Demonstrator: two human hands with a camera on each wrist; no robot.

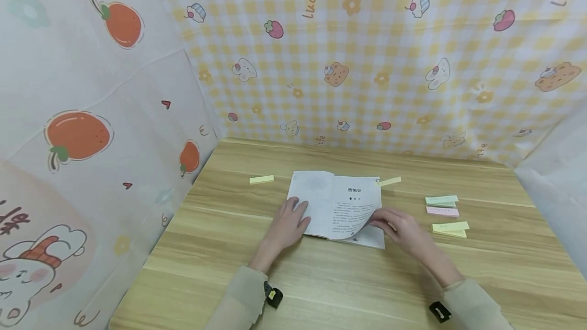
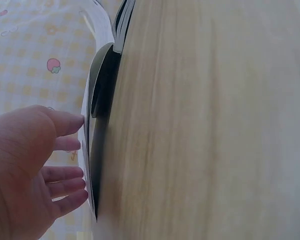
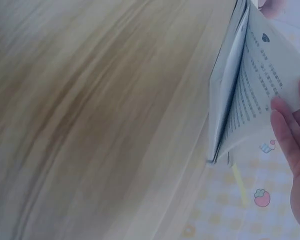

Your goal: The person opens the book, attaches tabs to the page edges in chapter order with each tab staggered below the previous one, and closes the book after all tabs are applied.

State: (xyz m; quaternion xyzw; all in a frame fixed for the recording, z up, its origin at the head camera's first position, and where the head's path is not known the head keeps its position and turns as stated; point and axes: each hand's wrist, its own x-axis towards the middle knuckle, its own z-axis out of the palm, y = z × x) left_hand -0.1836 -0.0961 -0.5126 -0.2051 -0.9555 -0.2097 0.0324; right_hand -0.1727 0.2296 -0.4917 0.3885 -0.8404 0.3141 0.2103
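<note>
An open book [image 1: 316, 218] with printed pages lies on the wooden table. My left hand [image 1: 288, 223] rests on its left page, fingers spread; in the left wrist view that hand's fingertips touch the page near its edge. At the book's right side my right hand [image 1: 400, 228] pinches a page [image 1: 353, 215] by its edge and holds it lifted and curled over the pages below. The right wrist view shows the raised page [image 3: 262, 80] between the thumb and fingers. From the book's upper right edge sticks out a yellow sticky tab [image 1: 391, 182].
A yellow strip [image 1: 261, 180] lies left of the book. On the right lie a green sticky note pad [image 1: 441, 200], a pink one [image 1: 442, 211] and a yellow one [image 1: 450, 229]. Patterned cloth [image 1: 367, 65] hangs behind the wooden table [image 1: 206, 269].
</note>
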